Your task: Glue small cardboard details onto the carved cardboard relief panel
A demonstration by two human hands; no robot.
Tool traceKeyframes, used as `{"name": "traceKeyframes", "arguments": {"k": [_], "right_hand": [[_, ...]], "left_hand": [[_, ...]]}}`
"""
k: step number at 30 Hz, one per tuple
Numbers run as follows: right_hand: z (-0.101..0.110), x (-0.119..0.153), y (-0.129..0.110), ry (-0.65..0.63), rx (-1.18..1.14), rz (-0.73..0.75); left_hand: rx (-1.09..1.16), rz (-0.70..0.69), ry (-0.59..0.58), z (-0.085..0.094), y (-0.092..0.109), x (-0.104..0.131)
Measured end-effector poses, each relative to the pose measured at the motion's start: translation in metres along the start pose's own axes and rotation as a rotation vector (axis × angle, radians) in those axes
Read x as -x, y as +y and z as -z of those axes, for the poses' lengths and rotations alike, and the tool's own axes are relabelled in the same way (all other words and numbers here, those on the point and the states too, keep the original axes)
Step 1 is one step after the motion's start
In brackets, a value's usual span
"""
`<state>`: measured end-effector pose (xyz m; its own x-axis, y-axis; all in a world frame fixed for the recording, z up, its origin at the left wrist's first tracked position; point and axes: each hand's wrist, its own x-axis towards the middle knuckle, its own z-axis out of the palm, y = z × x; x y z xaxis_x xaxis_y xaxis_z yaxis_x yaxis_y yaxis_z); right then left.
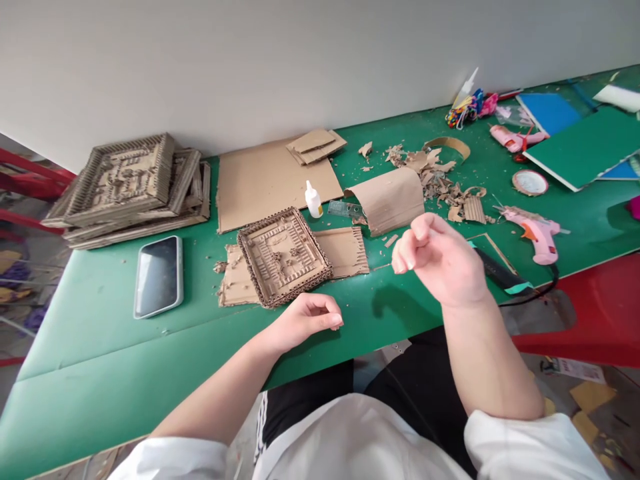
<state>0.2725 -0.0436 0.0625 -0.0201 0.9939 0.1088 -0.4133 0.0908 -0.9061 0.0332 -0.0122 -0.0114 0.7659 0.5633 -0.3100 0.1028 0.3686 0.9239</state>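
Observation:
My left hand (311, 321) rests on the green table edge, fingers curled in and thumb against them; nothing shows in it. Just beyond it lies a square cardboard tray (285, 257) with a corrugated rim and small cardboard pieces stuck inside. Flat cardboard pieces (343, 250) lie under this tray. My right hand (440, 260) is raised above the table to the right, its fingertips bent together towards the thumb. Whatever it may hold is too small to make out. A white glue bottle (313, 200) stands behind the tray, and a bent cardboard sheet (393, 200) lies beyond my right hand.
Stacked cardboard trays (125, 180) and a phone (159, 277) are at the left. Torn cardboard scraps (440, 177), pink glue guns (537, 233), a tape roll (530, 182) and a black-handled cutter (500, 270) lie right. A red chair (590, 320) stands beside the table.

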Motion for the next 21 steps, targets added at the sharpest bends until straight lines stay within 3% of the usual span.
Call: {"name": "traceKeyframes", "arguments": {"k": [6,11,15,21], "right_hand": [[0.035,0.003,-0.018,0.236,0.259,0.222],[0.069,0.003,-0.021,0.647,0.601,0.399],[0.101,-0.001,-0.012,0.774,1.051,0.359],[0.125,-0.008,0.000,0.888,1.194,0.197]], "left_hand": [[0.000,-0.010,-0.003,0.001,-0.003,0.001],[-0.006,0.023,0.004,-0.001,0.001,0.001],[-0.014,0.024,0.002,-0.002,0.004,0.001],[-0.010,0.014,0.003,-0.002,0.004,0.001]]}}
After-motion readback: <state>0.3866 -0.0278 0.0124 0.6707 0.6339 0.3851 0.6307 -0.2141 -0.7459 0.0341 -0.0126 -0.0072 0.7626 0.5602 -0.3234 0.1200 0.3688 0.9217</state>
